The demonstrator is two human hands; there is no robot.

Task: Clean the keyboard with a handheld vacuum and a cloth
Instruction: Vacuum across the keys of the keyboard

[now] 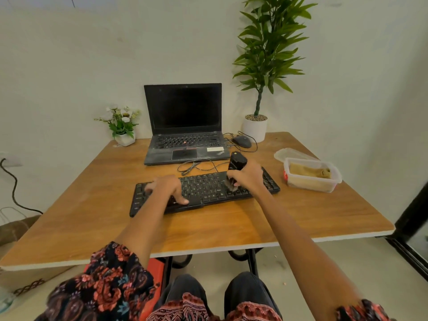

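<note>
A black keyboard (208, 191) lies across the middle of the wooden table (92, 223). My left hand (168, 188) rests flat on its left half, fingers spread over the keys. My right hand (246, 176) grips a black handheld vacuum (236, 162), held nearly upright with its brush tip down on the keys right of centre. A tan cloth (309, 171) lies folded inside a clear plastic box (311, 185) to the right of the keyboard.
Behind the keyboard stand an open black laptop (185, 126), a mouse (242, 142) and loose cables (196, 165). The box's lid (291, 154) lies beside it. A small flower pot (124, 137) and a tall potted plant (254, 128) occupy the far corners.
</note>
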